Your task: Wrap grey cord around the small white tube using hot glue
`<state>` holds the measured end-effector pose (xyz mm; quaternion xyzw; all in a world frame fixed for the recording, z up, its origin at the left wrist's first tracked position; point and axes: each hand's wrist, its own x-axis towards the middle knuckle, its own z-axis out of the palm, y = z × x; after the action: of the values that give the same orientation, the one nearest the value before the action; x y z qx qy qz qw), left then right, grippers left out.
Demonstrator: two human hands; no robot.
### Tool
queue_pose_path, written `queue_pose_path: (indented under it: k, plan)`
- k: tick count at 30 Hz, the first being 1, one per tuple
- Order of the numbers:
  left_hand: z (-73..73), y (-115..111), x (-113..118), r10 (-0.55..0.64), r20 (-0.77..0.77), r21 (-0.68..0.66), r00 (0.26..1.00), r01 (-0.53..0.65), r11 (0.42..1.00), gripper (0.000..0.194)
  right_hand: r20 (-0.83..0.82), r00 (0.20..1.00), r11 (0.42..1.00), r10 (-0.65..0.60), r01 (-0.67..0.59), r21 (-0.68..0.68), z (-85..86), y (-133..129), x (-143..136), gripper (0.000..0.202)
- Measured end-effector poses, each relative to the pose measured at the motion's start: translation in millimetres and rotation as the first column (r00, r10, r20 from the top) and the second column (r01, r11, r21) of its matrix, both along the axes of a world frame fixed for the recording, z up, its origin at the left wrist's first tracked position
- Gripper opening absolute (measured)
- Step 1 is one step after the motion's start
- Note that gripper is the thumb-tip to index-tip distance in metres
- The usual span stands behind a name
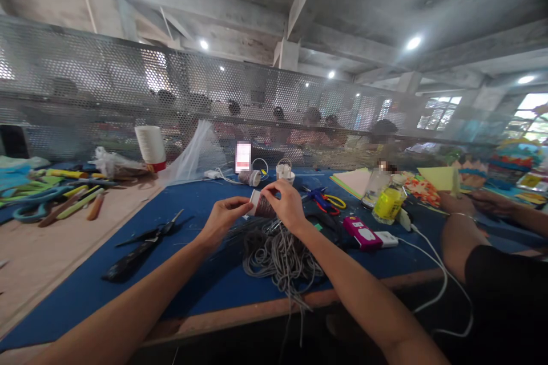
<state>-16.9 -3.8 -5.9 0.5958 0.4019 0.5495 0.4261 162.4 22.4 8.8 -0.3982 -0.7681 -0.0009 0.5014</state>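
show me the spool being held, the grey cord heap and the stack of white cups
Spool [263, 207]: head view, on its wound middle
Grey cord heap [276, 258]: head view, on its tangled loops
Stack of white cups [149, 144]: head view, on its side wall

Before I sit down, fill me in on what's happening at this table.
A person holds a small spool of cord between both hands: the left hand at its white end, the right hand at the wound part. Just below, a loose tangle of grey cord lies on the blue surface, some strands hanging over the edge. A co-worker's arm shows at the right.
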Motion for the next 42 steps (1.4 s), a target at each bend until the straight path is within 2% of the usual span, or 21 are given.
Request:
queue_pose_path:
  k: [21, 42]
  plan:
    - [-2.4, 1.7, -0.7, -0.025, 0.012, -0.010, 1.000, 0.025, 1.000, 0.017, 0.016, 1.000, 1.000, -0.023, 0.024, -0.009, 0.1, -1.1, 0.6, 0.013]
    - [-0.4, 0.2, 0.1, -0.021, -0.006, 0.004, 1.000, 0.021, 1.000, 0.020, 0.004, 0.999, 0.999, -0.034, 0.034, 0.005, -1.7, -0.2, 1.3, 0.012]
